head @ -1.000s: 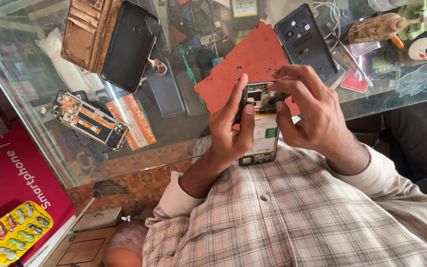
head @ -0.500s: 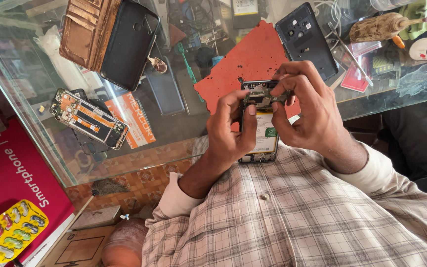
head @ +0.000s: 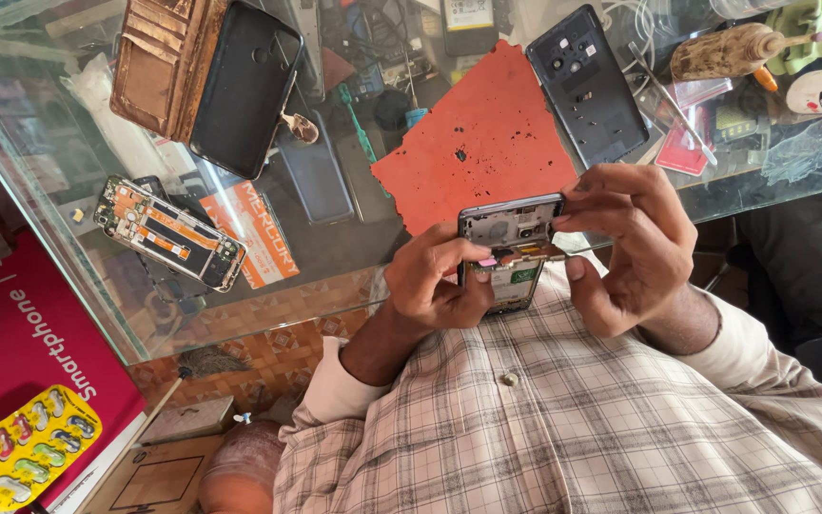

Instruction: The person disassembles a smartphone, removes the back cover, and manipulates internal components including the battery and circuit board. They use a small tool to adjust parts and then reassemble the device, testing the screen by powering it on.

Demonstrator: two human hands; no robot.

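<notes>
Head view: the left hand (head: 435,286) gripped the opened grey smartphone with bare circuit board (head: 509,249) at centre; the right hand (head: 625,243) pinched its top edge with a thin metal tool. At twelve o'clock, an orange pitted mat (head: 487,143) lay on the glass desk (head: 335,257).

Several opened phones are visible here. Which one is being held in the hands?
The opened phone above the checked shirt, gripped by the left hand and right hand. The other opened phone lies untouched on the glass table.
</notes>
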